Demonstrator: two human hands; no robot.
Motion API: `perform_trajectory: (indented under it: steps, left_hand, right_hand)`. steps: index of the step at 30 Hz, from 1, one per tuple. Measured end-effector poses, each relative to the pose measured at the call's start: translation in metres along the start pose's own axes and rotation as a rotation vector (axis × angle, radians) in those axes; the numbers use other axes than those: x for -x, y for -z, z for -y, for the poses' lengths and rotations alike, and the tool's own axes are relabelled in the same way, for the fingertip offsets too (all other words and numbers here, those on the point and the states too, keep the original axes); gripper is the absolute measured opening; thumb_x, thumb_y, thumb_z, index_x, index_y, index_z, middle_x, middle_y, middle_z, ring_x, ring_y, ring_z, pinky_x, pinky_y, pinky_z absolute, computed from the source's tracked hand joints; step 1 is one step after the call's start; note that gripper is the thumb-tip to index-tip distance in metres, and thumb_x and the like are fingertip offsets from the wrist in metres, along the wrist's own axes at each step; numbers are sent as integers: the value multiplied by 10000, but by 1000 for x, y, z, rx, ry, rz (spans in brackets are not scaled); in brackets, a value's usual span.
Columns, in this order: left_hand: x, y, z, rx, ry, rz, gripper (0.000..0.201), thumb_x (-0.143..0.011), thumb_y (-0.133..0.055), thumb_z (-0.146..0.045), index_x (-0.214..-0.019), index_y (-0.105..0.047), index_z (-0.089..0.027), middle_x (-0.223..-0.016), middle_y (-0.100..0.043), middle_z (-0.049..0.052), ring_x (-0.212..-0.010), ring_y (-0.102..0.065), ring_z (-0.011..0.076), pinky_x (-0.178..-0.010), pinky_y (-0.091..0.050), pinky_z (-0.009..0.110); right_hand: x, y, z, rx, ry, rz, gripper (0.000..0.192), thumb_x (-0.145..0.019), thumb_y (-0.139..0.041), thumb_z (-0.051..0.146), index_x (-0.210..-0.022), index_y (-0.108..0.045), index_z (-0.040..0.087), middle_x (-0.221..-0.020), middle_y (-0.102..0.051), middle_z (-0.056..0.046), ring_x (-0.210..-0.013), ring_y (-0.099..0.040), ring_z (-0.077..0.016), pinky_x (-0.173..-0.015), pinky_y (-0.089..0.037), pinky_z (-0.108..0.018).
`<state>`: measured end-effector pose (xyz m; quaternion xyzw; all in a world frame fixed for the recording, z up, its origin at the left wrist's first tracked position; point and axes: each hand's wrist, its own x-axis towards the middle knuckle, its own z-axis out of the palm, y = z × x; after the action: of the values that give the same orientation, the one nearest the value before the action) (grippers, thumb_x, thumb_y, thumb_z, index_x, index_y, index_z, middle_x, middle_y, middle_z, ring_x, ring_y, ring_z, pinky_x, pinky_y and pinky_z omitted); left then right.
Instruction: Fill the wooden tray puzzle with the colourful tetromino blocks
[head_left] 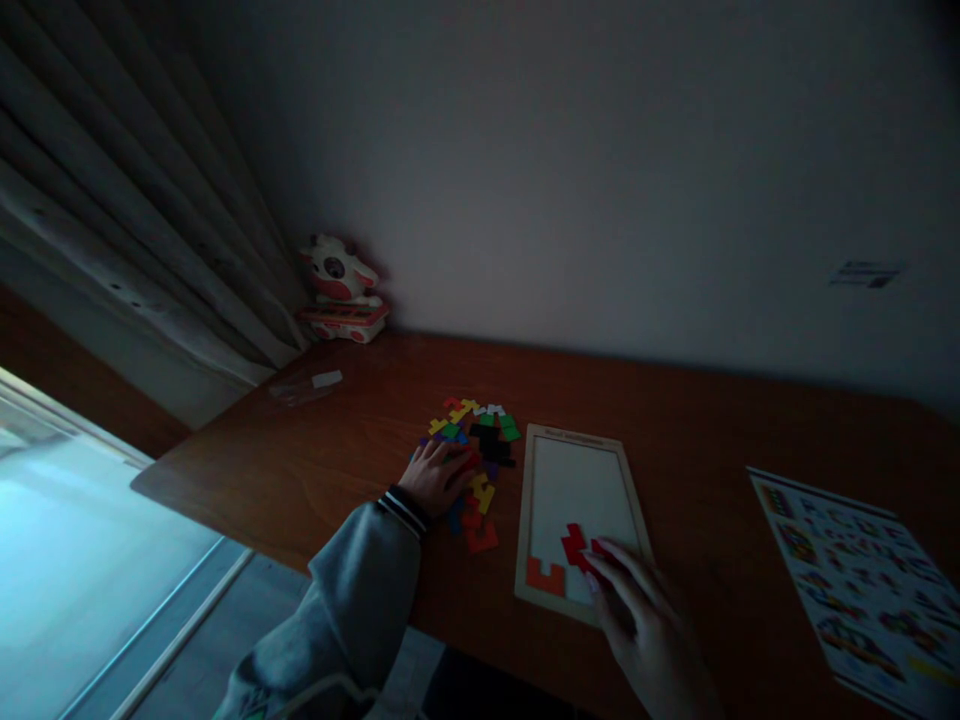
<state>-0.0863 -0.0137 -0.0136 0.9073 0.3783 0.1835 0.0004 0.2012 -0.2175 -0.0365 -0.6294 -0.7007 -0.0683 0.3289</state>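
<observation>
My left hand (435,480) lies over a loose heap of flat coloured puzzle pieces, its fingers stretched out and apart. A red piece (471,460) is at its fingertips; whether they press on it is hard to see in the dim light. My right hand (649,625) pinches a red puzzle piece (574,546) over the lower part of a wooden puzzle tray (528,490). Part of that piece is hidden by the fingers. In the tray's lower left corner sits an orange U-shaped piece (546,577). Black pieces (491,445) and yellow pieces (484,493) lie near my left hand.
A printed picture sheet (862,590) lies on the table (697,430) at the right. At the back left stands a cow-shaped toy (343,290), with a clear plastic bag (296,390) before it. The wall bounds the table's far side; a curtain hangs left.
</observation>
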Motion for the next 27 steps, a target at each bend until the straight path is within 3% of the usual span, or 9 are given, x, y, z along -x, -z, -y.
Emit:
perform_trajectory:
  steps: [11, 18, 27]
  left_hand:
    - [2, -16, 17, 117, 3, -83, 298, -976, -465, -316, -1174, -683, -267, -1151, -663, 77, -1027, -599, 223, -933, -477, 412]
    - [3, -5, 4, 116, 14, -87, 362, -882, -598, -480, -1139, -702, -248, -1181, -659, 89, -1046, -600, 266, -934, -488, 446]
    - [3, -20, 18, 168, 8, -102, 257, -942, -554, -359, -1125, -701, -254, -1155, -681, 66, -1036, -630, 221, -921, -518, 397]
  right_hand:
    - [2, -2, -1, 24, -14, 19, 306, -945, -490, 424, -1119, -675, 252, -1182, -671, -81, -1020, -647, -257, -862, -519, -424]
    - [1, -2, -2, 7, -8, 16, 289, -943, -498, 395, -1129, -660, 245, -1183, -665, -87, -1027, -645, -255, -862, -521, -423]
    - [3, -2, -2, -2, -8, 24, 279, -940, -515, 386, -1139, -642, 240, -1192, -654, -84, -1041, -629, -260, -870, -512, -440]
